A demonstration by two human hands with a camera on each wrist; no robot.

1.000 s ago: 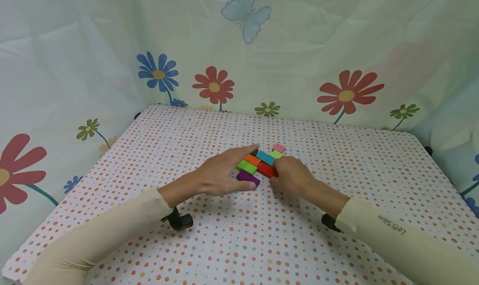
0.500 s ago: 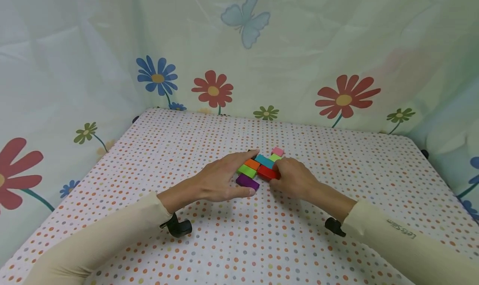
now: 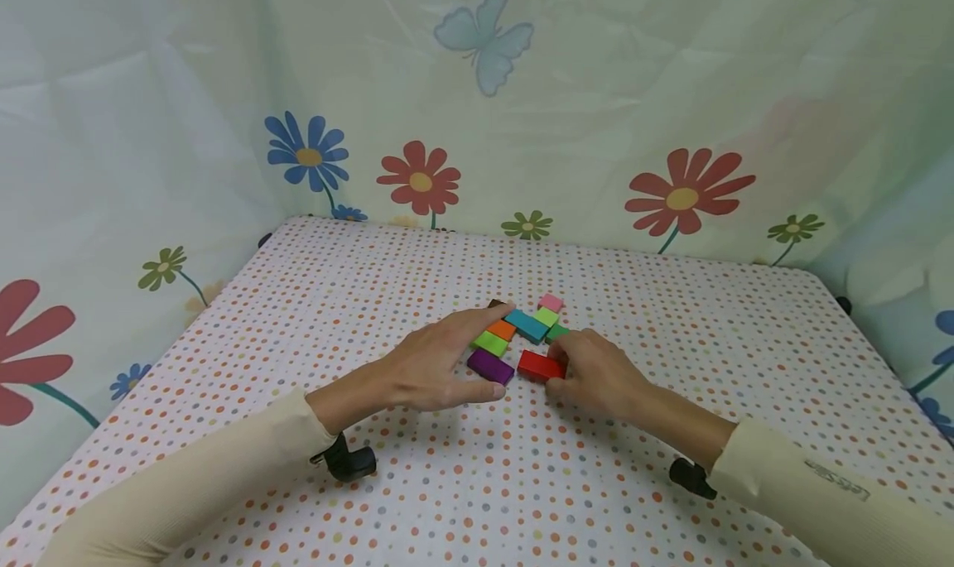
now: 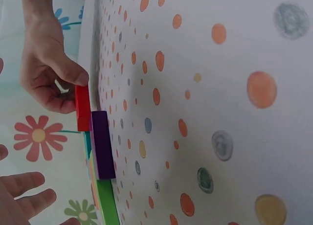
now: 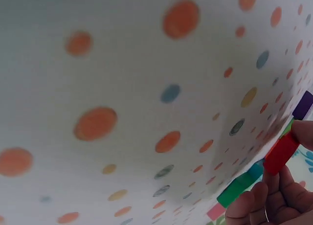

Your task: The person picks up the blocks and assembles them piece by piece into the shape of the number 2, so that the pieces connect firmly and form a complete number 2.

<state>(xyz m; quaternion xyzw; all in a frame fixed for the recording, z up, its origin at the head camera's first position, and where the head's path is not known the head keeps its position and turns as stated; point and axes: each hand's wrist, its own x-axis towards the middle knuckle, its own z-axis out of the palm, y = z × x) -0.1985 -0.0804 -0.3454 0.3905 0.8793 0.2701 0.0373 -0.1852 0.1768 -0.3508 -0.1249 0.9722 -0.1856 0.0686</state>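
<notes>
In the head view my right hand (image 3: 596, 370) pinches a red rectangular block (image 3: 538, 365) at its right end, thumb on the near side. The left wrist view shows this red block (image 4: 82, 107) between thumb and fingers, close to a purple block (image 4: 101, 144). My left hand (image 3: 428, 362) is spread on the left of the block group, its thumb near the purple block (image 3: 490, 367). Its fingers reach over toward a dark block (image 3: 495, 303), mostly hidden. A lime block (image 3: 489, 343), an orange block (image 3: 503, 329) and a blue block (image 3: 527, 325) lie between the hands.
A green block (image 3: 556, 333), a light green block (image 3: 547, 316) and a pink block (image 3: 551, 302) lie beyond the right hand. Everything sits on a dotted cloth-covered table (image 3: 462, 484). A flowered curtain (image 3: 581, 95) stands behind it.
My right hand has drawn the red block toward me and slightly right, away from the blue block. The green block now shows. The left hand stays in about the same place.
</notes>
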